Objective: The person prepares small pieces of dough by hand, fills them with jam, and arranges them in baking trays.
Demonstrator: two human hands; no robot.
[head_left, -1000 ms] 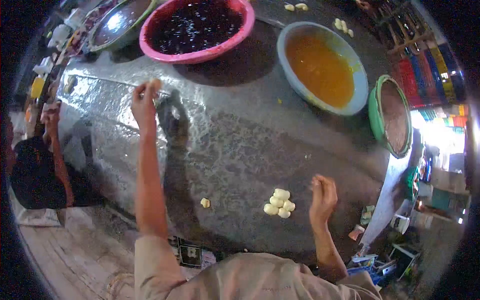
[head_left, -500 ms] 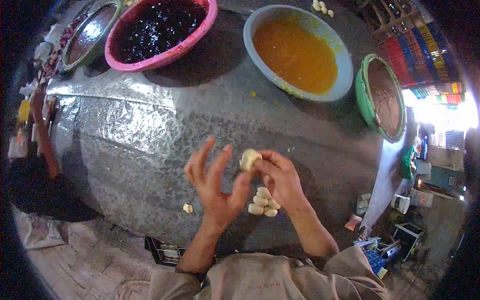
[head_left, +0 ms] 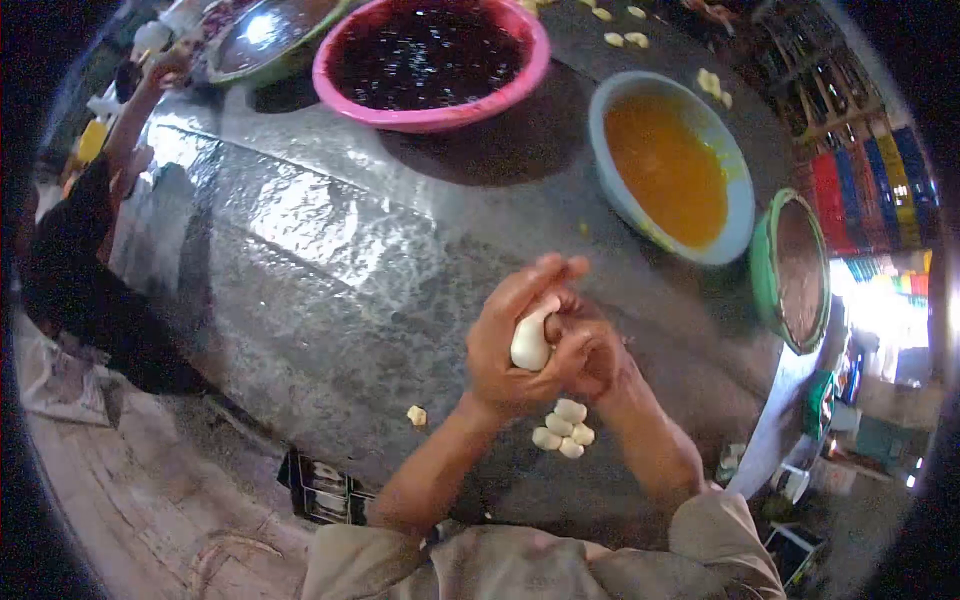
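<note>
A pale, oblong dough piece [head_left: 530,343] is pressed between both palms, above the surface [head_left: 330,260] and a little in from its near edge. The left hand [head_left: 497,352] wraps it from the left, with the fingers reaching up and over its top. The right hand [head_left: 592,356] cups it from the right, its knuckles curled inward. Each hand's grip is closed on the dough, and only a strip of it shows between the two hands.

Just below the hands, close to the near edge, a small heap of dough balls [head_left: 562,427] lies on the surface, the balls touching one another. A single yellowish scrap [head_left: 416,415] lies apart from them to the left, also near that edge.

The surface is clad in shiny, crinkled metal sheet. Along its far edge stands a pink basin [head_left: 520,75] of dark liquid, and a metal basin [head_left: 262,35] sits beside it toward the far left corner. A blue basin [head_left: 735,220] of orange liquid stands toward the right, and a green basin [head_left: 762,265] sits at the right edge, just beside the blue one. A few small pale lumps [head_left: 712,82] lie on the surface beyond the blue basin.

At the left edge another person in a dark top [head_left: 75,250] stretches a hand [head_left: 165,65] toward the far left corner.
</note>
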